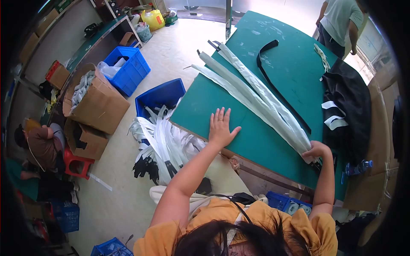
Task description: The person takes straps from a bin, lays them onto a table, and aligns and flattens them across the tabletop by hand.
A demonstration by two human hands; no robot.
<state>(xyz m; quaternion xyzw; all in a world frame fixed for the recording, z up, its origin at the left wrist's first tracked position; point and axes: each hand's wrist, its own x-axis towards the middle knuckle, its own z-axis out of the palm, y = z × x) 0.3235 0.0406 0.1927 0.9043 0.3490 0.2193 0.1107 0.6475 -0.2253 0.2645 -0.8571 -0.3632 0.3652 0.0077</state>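
Observation:
My left hand (221, 126) rests on the green tabletop (200, 102), fingers outstretched, with a ring on one finger and nothing in its grasp. At the near right corner, my right hand (317, 150) is closed round the gathered end of several long, pale, fabric-like strips (267, 104). They fan out across the table, and their dark tips reach past its left edge. What the strips are made of I cannot tell. Beside them lies a curved black strap (273, 79), apart from both hands. Part of the gathered end is hidden by my right hand.
Black cloth (348, 102) and a plastic bottle (358, 167) lie on the right. White strips (160, 136) spill from a blue bin (160, 94) by the table's left edge. Cardboard boxes (100, 104) stand further left. One person (45, 145) sits there; another (341, 21) stands beyond the table.

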